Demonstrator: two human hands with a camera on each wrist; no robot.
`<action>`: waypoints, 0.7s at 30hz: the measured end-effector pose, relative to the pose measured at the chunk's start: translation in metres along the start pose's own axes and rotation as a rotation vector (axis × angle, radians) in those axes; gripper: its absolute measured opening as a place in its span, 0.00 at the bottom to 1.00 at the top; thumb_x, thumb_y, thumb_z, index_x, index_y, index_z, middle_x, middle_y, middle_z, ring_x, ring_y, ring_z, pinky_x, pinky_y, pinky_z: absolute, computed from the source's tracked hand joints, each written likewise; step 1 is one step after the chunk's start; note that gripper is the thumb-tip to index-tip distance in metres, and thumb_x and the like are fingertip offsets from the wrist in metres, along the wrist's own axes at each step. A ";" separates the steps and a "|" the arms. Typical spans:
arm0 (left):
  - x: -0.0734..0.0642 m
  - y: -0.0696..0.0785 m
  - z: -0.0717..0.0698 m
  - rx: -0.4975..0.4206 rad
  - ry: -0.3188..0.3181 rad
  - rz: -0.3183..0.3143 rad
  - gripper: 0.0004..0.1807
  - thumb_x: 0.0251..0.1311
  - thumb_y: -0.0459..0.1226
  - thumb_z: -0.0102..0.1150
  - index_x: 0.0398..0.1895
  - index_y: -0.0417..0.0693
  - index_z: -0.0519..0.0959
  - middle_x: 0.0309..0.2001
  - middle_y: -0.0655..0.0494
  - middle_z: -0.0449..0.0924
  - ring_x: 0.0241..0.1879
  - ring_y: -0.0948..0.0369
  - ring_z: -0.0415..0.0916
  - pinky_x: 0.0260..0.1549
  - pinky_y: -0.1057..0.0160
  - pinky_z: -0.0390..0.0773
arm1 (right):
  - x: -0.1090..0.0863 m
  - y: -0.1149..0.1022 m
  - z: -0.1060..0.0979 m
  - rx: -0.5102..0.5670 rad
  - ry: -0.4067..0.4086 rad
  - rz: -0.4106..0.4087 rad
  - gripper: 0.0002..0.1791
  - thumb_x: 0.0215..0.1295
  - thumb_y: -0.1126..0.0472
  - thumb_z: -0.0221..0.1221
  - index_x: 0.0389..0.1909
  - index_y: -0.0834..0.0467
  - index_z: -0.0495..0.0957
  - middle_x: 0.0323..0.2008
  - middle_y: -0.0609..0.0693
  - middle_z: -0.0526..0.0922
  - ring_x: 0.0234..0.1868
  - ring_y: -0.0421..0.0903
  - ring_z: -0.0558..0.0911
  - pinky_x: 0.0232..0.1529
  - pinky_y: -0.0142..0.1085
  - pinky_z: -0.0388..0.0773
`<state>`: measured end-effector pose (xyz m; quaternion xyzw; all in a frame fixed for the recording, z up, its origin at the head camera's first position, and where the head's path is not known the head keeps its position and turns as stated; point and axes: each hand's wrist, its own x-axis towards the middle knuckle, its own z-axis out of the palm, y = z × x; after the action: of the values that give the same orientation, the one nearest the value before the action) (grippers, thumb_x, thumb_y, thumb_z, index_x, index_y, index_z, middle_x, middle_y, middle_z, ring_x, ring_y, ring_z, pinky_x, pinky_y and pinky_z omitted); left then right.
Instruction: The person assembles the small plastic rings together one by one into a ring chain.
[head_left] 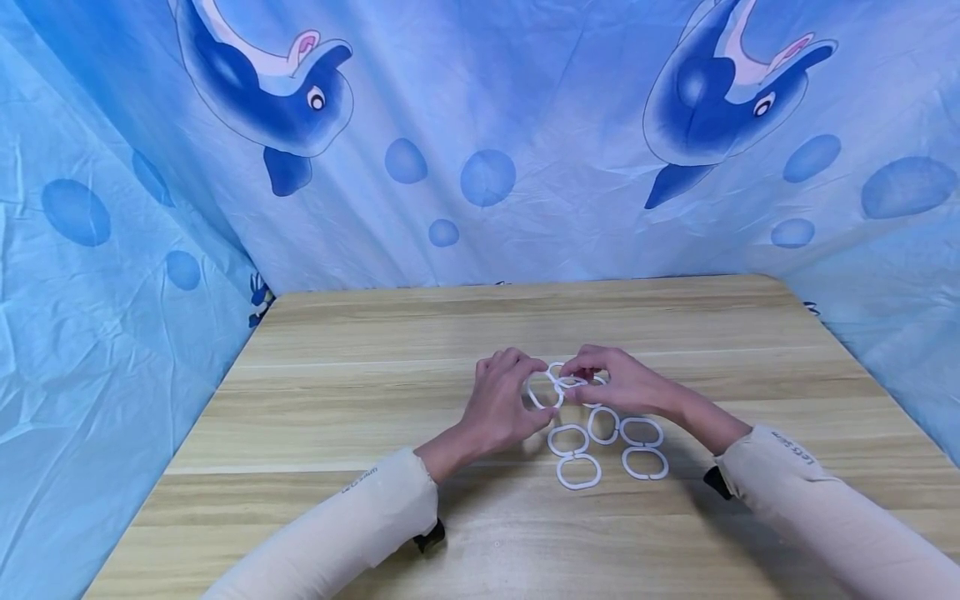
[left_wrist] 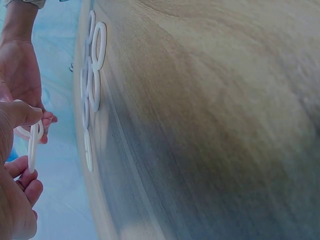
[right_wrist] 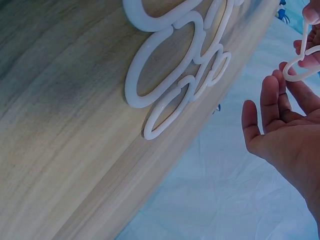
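Note:
My left hand (head_left: 504,406) pinches a white oval ring (left_wrist: 32,148), a thin plastic shower curtain ring by its look, between thumb and fingertips. It is held upright above the table. Facing it, my right hand (head_left: 628,382) grips a second white ring (right_wrist: 300,78) by thumb and fingertips, tilted nearly flat. The two rings meet between the hands; whether they are hooked together I cannot tell. Below, several more white rings (head_left: 578,487) lie flat on the wood, touching in pairs and a loose cluster. Part of that cluster is hidden behind the right hand's fingers.
The wood-grain table (head_left: 337,400) reaches to a blue curtain (head_left: 480,242) with dolphins printed on it, which hangs behind and at both sides. Beige sleeves (head_left: 360,517) cover both forearms, with a dark strap piece (head_left: 430,536) under the left cuff.

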<state>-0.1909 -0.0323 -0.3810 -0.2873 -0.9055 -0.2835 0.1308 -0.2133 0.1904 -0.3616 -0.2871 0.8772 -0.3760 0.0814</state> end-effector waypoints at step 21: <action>-0.001 0.001 0.005 -0.044 0.052 0.082 0.30 0.43 0.45 0.75 0.52 0.47 0.78 0.44 0.60 0.73 0.49 0.62 0.68 0.54 0.54 0.61 | 0.003 0.003 -0.004 0.185 -0.147 0.055 0.18 0.66 0.54 0.54 0.50 0.60 0.80 0.45 0.50 0.81 0.46 0.45 0.79 0.52 0.42 0.74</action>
<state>-0.1901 -0.0298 -0.3849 -0.3196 -0.8828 -0.3051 0.1597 -0.2182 0.1930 -0.3604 -0.2808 0.8381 -0.4309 0.1820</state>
